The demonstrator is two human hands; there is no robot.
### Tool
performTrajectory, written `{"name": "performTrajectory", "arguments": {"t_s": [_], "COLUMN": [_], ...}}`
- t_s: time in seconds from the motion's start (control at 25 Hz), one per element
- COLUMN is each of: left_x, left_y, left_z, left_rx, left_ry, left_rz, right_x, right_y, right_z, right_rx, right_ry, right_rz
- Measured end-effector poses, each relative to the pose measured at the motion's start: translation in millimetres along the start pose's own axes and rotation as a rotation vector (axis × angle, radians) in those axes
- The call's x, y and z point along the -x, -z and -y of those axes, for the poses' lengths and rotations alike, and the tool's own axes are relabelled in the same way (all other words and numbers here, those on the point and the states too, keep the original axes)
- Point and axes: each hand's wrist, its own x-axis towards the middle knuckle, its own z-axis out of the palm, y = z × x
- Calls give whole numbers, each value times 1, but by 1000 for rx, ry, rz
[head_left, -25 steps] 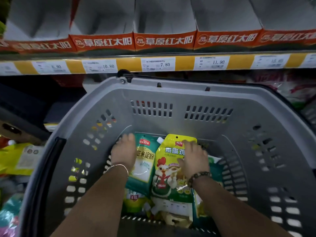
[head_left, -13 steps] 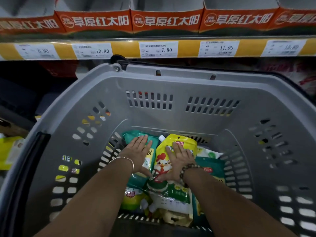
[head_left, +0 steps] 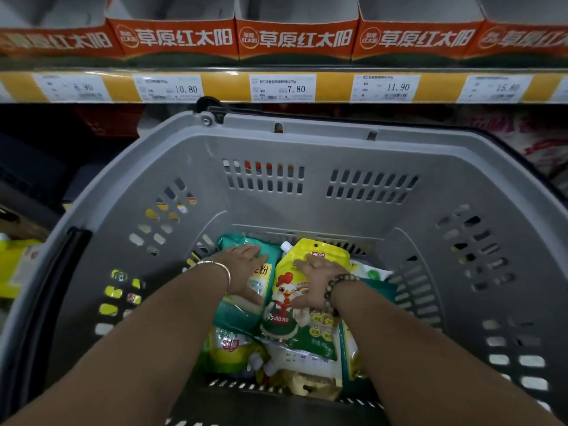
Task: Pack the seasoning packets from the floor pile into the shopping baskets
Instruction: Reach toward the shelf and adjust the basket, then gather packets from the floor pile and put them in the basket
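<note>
**Both hands lay flat on seasoning packets at the bottom of a grey basket**

Seen from the person's head, both bare forearms reached down into a deep grey shopping basket (head_left: 307, 207) that stood in front of a shop shelf. A second earlier the fingers had been curled over the far ends of two packets. By this moment they had straightened. The left hand (head_left: 246, 272) lay open, palm down, on a teal packet (head_left: 239, 318). The right hand (head_left: 316, 279) lay open, palm down, on a yellow pouch printed with a cartoon chicken (head_left: 295, 324). Neither hand gripped anything.

That change suggested the two packets had just been set down and were being pressed level, so this placement looked nearly finished. Both packets sat side by side on top of other packets (head_left: 227, 348) covering the basket floor.

The basket walls rose high on every side, and only the bottom layer was filled, so much room was left above. The hands had a clear path straight up and back toward the person. A black handle (head_left: 52, 302) lay along the left rim. Outside, to the left, more yellow packets (head_left: 15, 265) showed on the floor. The price strip (head_left: 282, 87) of the shelf hung just beyond the far rim.
</note>
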Motion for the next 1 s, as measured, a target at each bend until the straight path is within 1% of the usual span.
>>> {"name": "performTrajectory", "arguments": {"t_s": [0.12, 0.24, 0.36, 0.48, 0.6, 0.72, 0.8, 0.92, 1.0], "left_x": [31, 76, 131, 193, 256, 312, 350, 394, 417], "left_y": [25, 46, 64, 72, 63, 40, 14, -31, -65], "left_z": [-2, -15, -31, -44, -51, -53, -55, -55, -54], "left_rx": [-31, 18, 195, 368, 501, 588, 636, 678, 699], "left_ry": [22, 98, 204, 289, 427, 589, 707, 868, 966], "left_rz": [-53, -175, -369, -597, -795, -931, -975, -963, -936], "right_x": [16, 42, 72, 103, 132, 158, 177, 204, 216], "right_y": [21, 47, 71, 91, 104, 109, 104, 86, 69], "right_z": [3, 16, 38, 70, 108, 151, 189, 244, 282], "right_rx": [-12, -20, -25, -5, -17, -15, -1, -34, -68], "right_ry": [24, 76, 118, 194, 321, 456, 562, 727, 830], "right_rz": [-38, -132, -266, -361, -430, -469, -476, -537, -549]}}
